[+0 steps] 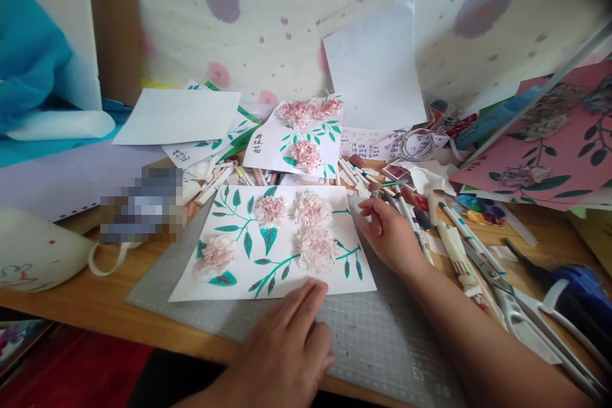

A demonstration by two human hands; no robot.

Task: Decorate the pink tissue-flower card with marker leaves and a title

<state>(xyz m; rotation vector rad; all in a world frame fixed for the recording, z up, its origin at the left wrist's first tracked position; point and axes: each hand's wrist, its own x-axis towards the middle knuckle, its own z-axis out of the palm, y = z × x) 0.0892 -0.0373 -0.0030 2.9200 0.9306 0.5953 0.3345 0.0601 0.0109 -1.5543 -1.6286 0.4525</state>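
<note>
A white sheet with painted green leaves and raised pale pink flowers (315,248) lies on a grey cutting mat (354,325) in front of me. My left hand (291,338) rests at the sheet's lower edge, index and middle fingers stretched out onto it, the others bent. Just off the sheet's right edge is my right hand (389,233), its fingers curled in. Whether it grips anything is hidden; a small brown tip shows just above the fingers, among the pens.
Markers (461,229) and large scissors (521,312) crowd the right side. Another flower picture (268,146) leans behind, near a blank white sheet (182,116). A pink flower picture (549,140) stands at right. A white rounded object (43,252) sits at left.
</note>
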